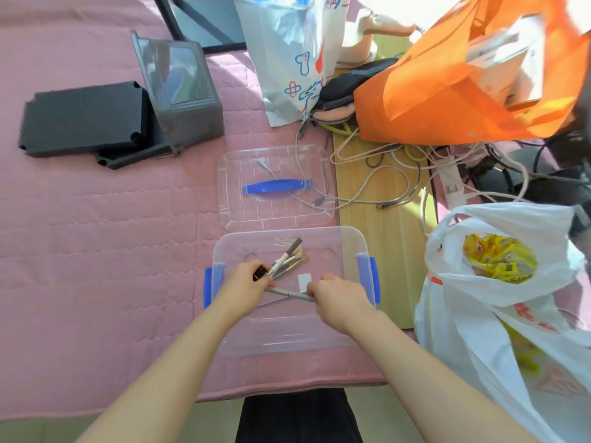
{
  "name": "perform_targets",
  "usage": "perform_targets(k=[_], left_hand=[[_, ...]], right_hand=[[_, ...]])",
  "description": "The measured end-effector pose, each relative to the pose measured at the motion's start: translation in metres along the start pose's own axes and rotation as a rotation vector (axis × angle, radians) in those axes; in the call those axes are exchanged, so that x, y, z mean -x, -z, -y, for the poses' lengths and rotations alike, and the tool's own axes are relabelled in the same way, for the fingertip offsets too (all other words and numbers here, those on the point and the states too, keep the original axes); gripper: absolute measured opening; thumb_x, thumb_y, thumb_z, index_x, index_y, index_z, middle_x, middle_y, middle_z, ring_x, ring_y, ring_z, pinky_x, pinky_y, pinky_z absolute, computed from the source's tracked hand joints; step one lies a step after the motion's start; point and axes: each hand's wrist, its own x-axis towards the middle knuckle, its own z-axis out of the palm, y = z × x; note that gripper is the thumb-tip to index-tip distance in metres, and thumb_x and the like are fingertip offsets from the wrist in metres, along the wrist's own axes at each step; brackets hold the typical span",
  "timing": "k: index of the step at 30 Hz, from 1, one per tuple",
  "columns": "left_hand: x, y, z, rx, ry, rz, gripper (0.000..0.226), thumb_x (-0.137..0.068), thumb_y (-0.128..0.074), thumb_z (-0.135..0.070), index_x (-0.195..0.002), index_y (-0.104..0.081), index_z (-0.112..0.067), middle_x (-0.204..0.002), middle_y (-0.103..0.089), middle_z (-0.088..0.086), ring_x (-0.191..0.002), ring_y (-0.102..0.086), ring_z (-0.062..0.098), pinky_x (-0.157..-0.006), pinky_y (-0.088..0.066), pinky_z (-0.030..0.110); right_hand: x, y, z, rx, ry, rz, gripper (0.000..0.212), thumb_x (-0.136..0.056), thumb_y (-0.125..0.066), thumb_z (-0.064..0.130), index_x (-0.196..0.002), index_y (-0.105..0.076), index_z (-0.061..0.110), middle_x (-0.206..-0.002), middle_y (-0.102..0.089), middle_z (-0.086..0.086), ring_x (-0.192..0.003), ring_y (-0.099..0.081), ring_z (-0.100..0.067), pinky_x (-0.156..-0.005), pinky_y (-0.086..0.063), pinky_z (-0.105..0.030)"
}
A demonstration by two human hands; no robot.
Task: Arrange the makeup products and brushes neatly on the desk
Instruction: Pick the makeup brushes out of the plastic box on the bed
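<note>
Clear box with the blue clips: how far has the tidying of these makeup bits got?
Early. Done: the lid lies off, beyond the clear box. In hand: the left hand grips a bundle of slim brushes and pens inside the box, and the right hand holds a grey stick. Left: nothing is laid out on the pink cover yet.

Clear box (287,346) with blue latches (372,279) around the left hand (246,282) and right hand (339,295); beyond them a clear lid (275,219), blue handle (276,187). Left of them a pink quilted cover (96,251); beyond-right, an orange bag (431,91).
</note>
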Motion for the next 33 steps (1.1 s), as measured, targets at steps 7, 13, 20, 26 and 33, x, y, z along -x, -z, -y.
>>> perform_targets(k=[7, 13, 20, 26, 33], left_hand=[[0.062, 0.022, -0.047, 0.454, 0.116, -0.083, 0.017, -0.095, -0.041, -0.007, -0.089, -0.056, -0.006, -0.080, -0.075, 0.002, -0.050, -0.051, 0.006, -0.050, -0.039, 0.026], [0.115, 0.036, -0.073, 0.772, 0.179, -0.029, 0.015, -0.094, -0.042, -0.012, -0.081, -0.050, -0.008, -0.089, -0.075, 0.009, -0.040, -0.029, 0.014, -0.053, -0.041, 0.031], [0.170, 0.050, -0.091, 0.887, 0.088, -0.089, 0.028, -0.100, -0.046, -0.028, -0.077, -0.048, -0.012, -0.092, -0.075, 0.010, -0.038, -0.033, 0.011, -0.058, -0.045, 0.029], [0.212, 0.059, -0.098, 0.867, 0.078, -0.115, 0.024, -0.097, -0.051, -0.030, -0.081, -0.057, -0.012, -0.087, -0.075, 0.011, -0.070, -0.061, 0.015, -0.069, -0.049, 0.029], [0.263, 0.053, -0.113, 1.061, -0.048, 0.008, 0.023, -0.100, -0.046, -0.021, -0.120, -0.056, -0.014, -0.106, -0.071, 0.014, -0.084, -0.071, 0.023, -0.078, -0.057, 0.032]], right_hand=[[0.051, 0.034, 0.010, -0.265, -0.109, 0.014, 0.015, -0.088, -0.051, 0.023, -0.092, -0.066, 0.024, -0.096, -0.059, -0.001, -0.087, -0.058, -0.026, -0.065, -0.046, -0.032], [0.097, 0.062, 0.010, -0.428, -0.196, 0.059, 0.010, -0.084, -0.058, 0.022, -0.089, -0.066, 0.017, -0.087, -0.066, -0.002, -0.079, -0.061, -0.022, -0.067, -0.050, -0.031], [0.153, 0.091, 0.019, -0.561, -0.153, 0.128, 0.017, -0.084, -0.065, 0.035, -0.075, -0.059, 0.022, -0.073, -0.059, 0.004, -0.065, -0.053, -0.010, -0.057, -0.042, -0.023], [0.199, 0.124, 0.041, -1.083, -0.114, 0.097, 0.028, -0.089, -0.058, 0.043, -0.072, -0.071, 0.023, -0.063, -0.058, 0.013, -0.061, -0.053, -0.007, -0.057, -0.043, -0.022], [0.236, 0.151, 0.057, -1.611, 0.041, 0.295, 0.025, -0.093, -0.057, 0.019, -0.102, -0.069, -0.001, -0.107, -0.069, -0.019, -0.105, -0.067, -0.027, -0.078, -0.055, -0.039]])
